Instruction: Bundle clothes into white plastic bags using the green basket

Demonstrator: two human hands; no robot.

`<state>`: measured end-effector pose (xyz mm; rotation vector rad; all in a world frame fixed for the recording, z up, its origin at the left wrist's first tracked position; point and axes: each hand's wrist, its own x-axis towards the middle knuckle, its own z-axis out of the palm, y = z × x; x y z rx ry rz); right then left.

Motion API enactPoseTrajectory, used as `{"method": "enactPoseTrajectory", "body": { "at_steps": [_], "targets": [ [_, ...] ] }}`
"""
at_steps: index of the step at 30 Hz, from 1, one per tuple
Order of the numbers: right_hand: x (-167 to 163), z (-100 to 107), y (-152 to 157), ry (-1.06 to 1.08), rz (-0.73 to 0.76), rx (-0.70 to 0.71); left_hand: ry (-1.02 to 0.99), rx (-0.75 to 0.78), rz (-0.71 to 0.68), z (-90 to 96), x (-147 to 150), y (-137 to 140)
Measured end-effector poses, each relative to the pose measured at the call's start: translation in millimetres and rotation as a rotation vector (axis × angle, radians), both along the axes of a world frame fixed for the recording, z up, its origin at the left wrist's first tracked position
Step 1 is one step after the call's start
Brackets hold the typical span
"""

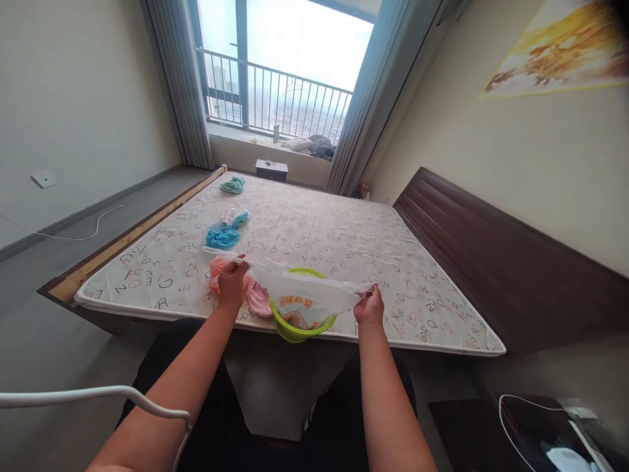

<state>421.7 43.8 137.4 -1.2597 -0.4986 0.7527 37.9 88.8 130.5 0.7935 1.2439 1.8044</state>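
A white plastic bag (pixel 314 292) with orange printing is stretched sideways between my two hands. My left hand (pixel 232 280) pinches its left end, and my right hand (pixel 369 305) grips the right end. Under the bag a green basket (pixel 289 330) sits at the near edge of the mattress, its inside mostly hidden by the plastic. A pink cloth (pixel 259 299) lies against the basket's left side. Beside my left hand is an orange-pink plastic bag (pixel 215 270), partly covered by that hand. Farther back lies a crumpled blue plastic bag (pixel 223 236).
The letter-patterned mattress (pixel 314 223) rests in a dark wooden bed frame with a headboard (pixel 491 249) on the right. A teal bundle (pixel 232 185) lies at its far left corner. A white cable (pixel 98 395) crosses over my left forearm. A nightstand (pixel 462 419) stands at lower right.
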Motion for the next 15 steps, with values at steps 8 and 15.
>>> {"method": "enactPoseTrajectory", "body": {
  "at_steps": [8, 15],
  "targets": [
    [-36.6, 46.3, 5.0, -0.98, -0.055, 0.007, -0.088, 0.107, -0.115, 31.4, 26.7, 14.4],
    [-75.2, 70.1, 6.7, -0.835, 0.547, 0.077, 0.372, 0.168, -0.312, 28.1, 71.8, -15.2]
  ]
}}
